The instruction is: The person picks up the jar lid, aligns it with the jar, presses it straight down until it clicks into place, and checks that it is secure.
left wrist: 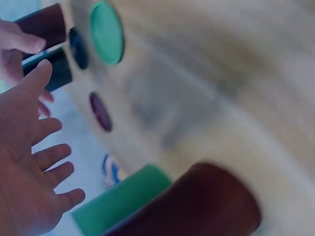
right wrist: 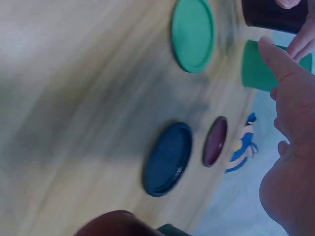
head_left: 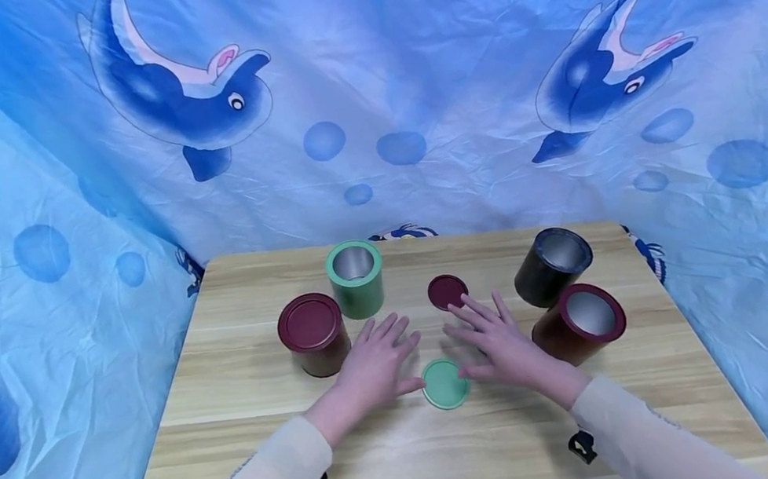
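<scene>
Green lid (head_left: 445, 383) between both hands

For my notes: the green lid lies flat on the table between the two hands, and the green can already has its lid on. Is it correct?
Not quite. The green lid does lie between the hands, but the head view shows the green can open, with no lid on.

Matt wood-grain table (head_left: 244, 382), crinkled cloth backdrop (head_left: 450, 66)
</scene>
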Action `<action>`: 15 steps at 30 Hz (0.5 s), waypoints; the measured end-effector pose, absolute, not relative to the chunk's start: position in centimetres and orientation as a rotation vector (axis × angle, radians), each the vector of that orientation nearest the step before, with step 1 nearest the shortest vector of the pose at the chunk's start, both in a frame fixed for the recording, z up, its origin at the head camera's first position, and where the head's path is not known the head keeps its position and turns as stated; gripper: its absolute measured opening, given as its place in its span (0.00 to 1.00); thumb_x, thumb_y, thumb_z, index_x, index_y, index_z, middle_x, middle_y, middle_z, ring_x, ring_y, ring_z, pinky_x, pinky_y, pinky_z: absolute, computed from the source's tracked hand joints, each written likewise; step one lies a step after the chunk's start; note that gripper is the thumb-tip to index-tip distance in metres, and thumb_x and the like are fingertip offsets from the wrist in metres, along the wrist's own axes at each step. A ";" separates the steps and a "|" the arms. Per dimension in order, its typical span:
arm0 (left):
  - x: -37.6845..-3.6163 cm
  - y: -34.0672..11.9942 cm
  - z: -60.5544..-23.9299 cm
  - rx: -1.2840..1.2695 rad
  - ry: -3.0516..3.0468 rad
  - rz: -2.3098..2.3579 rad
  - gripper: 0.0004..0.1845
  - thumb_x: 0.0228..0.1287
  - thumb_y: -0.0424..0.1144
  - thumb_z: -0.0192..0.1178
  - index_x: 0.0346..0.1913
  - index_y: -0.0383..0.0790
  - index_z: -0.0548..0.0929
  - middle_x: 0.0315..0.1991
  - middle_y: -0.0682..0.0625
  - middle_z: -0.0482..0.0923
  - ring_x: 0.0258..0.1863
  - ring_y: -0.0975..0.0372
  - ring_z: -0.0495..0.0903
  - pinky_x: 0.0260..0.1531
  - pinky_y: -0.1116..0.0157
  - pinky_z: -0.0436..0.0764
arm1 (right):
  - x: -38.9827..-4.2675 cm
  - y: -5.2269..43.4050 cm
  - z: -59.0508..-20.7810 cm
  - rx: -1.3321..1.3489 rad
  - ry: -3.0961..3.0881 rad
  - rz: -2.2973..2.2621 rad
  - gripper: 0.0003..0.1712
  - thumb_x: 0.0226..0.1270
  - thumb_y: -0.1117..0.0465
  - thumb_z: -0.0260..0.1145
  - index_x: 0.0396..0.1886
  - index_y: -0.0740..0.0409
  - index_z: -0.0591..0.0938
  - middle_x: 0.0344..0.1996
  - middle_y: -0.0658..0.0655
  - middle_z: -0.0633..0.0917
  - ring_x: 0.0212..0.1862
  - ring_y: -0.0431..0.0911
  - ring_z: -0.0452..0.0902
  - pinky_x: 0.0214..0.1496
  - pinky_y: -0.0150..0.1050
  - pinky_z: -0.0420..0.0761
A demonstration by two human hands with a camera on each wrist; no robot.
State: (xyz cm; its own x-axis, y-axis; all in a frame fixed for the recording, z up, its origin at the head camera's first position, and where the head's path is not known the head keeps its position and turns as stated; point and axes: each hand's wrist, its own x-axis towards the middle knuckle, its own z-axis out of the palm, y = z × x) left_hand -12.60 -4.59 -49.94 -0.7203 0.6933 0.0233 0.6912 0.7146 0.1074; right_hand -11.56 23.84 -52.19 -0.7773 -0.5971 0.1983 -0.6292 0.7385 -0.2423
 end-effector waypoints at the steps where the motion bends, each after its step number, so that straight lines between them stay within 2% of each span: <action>1: -12.5 -4.5 -50.5 1.156 2.881 0.192 0.42 0.64 0.67 0.70 0.75 0.46 0.79 0.78 0.41 0.70 0.80 0.45 0.66 0.78 0.40 0.63 | -11.4 23.9 -52.6 0.999 -2.834 0.459 0.42 0.56 0.44 0.85 0.69 0.53 0.84 0.79 0.63 0.71 0.81 0.68 0.58 0.76 0.81 0.47; 9: -12.1 -4.2 -54.3 1.166 2.878 0.263 0.45 0.64 0.69 0.70 0.76 0.45 0.77 0.78 0.39 0.69 0.80 0.44 0.65 0.78 0.38 0.63 | -10.3 24.1 -54.9 0.970 -2.896 0.558 0.41 0.58 0.44 0.84 0.69 0.56 0.84 0.78 0.65 0.72 0.82 0.69 0.55 0.77 0.81 0.45; 15: -12.1 -4.0 -56.3 1.164 2.865 0.255 0.48 0.63 0.73 0.66 0.79 0.48 0.74 0.81 0.41 0.66 0.82 0.46 0.62 0.79 0.39 0.60 | -10.1 24.4 -56.2 0.971 -2.951 0.490 0.48 0.59 0.37 0.81 0.74 0.55 0.80 0.81 0.65 0.67 0.83 0.69 0.52 0.77 0.80 0.47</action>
State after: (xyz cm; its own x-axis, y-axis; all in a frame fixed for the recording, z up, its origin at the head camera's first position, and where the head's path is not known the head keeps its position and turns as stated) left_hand -12.08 -4.01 -56.32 -0.7181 0.6955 0.0260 0.6891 0.7053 0.1663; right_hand -10.08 24.36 -56.17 -0.8092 -0.5801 0.0932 -0.5791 0.7606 -0.2936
